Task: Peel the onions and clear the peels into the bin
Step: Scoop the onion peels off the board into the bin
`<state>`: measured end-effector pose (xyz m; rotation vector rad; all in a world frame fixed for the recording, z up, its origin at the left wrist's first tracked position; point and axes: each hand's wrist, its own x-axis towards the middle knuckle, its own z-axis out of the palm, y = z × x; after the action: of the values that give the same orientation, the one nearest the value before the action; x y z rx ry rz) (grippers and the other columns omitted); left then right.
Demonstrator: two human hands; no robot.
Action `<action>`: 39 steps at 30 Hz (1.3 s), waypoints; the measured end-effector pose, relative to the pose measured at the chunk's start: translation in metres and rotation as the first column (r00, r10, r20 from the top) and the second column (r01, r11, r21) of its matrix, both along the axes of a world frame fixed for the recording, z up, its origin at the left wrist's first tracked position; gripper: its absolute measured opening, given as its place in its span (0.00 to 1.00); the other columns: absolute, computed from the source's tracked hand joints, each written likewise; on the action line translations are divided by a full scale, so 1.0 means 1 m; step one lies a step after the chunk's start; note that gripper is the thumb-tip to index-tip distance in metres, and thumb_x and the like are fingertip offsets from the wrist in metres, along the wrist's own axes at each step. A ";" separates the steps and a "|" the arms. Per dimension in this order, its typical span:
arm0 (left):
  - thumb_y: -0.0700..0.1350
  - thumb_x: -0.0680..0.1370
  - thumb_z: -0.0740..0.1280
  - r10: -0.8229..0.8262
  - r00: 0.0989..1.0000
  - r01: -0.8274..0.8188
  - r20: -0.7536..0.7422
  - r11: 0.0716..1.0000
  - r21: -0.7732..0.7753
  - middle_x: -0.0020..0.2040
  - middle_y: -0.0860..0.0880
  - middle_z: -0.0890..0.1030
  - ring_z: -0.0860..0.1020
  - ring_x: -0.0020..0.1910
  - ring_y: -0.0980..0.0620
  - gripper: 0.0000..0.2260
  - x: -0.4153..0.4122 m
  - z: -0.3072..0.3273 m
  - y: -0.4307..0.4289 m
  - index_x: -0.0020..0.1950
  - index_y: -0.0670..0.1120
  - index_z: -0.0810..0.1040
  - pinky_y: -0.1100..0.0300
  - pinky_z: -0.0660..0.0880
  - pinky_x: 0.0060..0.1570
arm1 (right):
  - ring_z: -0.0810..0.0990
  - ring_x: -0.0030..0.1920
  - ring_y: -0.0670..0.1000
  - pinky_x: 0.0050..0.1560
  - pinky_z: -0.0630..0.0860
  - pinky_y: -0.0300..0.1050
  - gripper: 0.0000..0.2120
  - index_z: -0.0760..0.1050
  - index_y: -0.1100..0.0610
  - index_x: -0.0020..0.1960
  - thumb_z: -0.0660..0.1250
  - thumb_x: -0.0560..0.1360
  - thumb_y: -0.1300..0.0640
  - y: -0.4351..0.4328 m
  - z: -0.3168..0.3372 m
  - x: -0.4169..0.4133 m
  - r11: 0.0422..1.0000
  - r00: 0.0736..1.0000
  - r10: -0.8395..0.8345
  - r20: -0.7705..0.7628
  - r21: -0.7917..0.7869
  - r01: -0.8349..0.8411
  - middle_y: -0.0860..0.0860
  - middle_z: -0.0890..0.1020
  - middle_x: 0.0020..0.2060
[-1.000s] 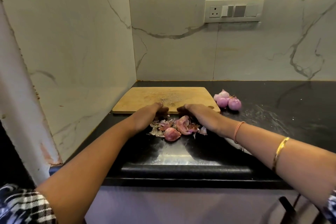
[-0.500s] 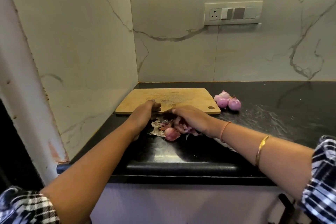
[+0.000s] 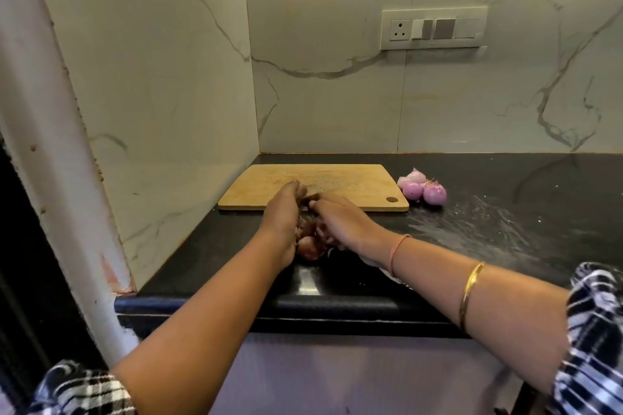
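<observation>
A: Where are the peels (image 3: 309, 247)?

B: On the black counter (image 3: 505, 229), just in front of the near edge of the cutting board (image 3: 357, 184). It's a small pinkish heap, mostly hidden between the two hands.

A: And how do the hands sit?

B: The left hand (image 3: 281, 212) stands on its edge against the left side of the heap, fingers bent inwards. The right hand (image 3: 342, 222) lies palm down over the right side, fingers curved round it. The fingertips of both almost meet near the board's front edge, so the heap is cupped between them. Whether it is lifted off the counter, I cannot tell.

A: The onions?

B: A few peeled onions (image 3: 423, 190) lie in a cluster on the counter, just beside the right end of the board and well apart from the hands.

A: Anything else?

B: A thread band (image 3: 399, 251) at the right wrist and a gold bangle (image 3: 471, 293) further up that forearm. There are checked sleeves at both elbows, and a switch panel (image 3: 434, 29) on the marble wall behind.
</observation>
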<state>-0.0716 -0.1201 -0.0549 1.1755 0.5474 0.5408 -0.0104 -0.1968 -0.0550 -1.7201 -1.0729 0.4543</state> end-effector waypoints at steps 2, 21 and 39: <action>0.49 0.81 0.51 0.104 0.993 -0.104 0.048 0.995 -0.008 0.64 0.44 0.73 0.73 0.61 0.48 0.19 -0.005 -0.001 0.008 0.66 0.41 0.70 0.60 0.70 0.57 | 0.78 0.50 0.54 0.44 0.76 0.40 0.13 0.73 0.58 0.60 0.55 0.80 0.57 -0.004 0.000 0.002 1.000 0.997 -0.008 0.080 -0.011 0.009 0.54 0.80 0.49; 0.46 0.81 0.52 0.257 0.955 -0.221 0.145 0.948 -0.227 0.66 0.41 0.72 0.65 0.70 0.45 0.19 -0.017 -0.003 0.023 0.67 0.38 0.69 0.55 0.58 0.70 | 0.75 0.57 0.55 0.60 0.69 0.45 0.12 0.76 0.62 0.60 0.61 0.79 0.61 0.006 -0.011 0.012 0.950 0.686 0.269 0.676 -0.305 -0.072 0.57 0.79 0.56; 0.47 0.80 0.56 0.349 0.880 -0.194 0.322 0.883 -0.427 0.53 0.44 0.78 0.76 0.57 0.48 0.12 -0.006 0.004 -0.012 0.56 0.43 0.75 0.61 0.72 0.55 | 0.77 0.37 0.52 0.36 0.74 0.39 0.10 0.76 0.65 0.51 0.58 0.77 0.73 0.009 0.022 0.001 0.953 0.794 -0.009 -0.608 0.234 0.191 0.58 0.79 0.39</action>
<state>-0.0775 -0.1326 -0.0513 0.5894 0.4496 0.8514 -0.0091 -0.1873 -0.0333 -1.2328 -0.5394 0.6866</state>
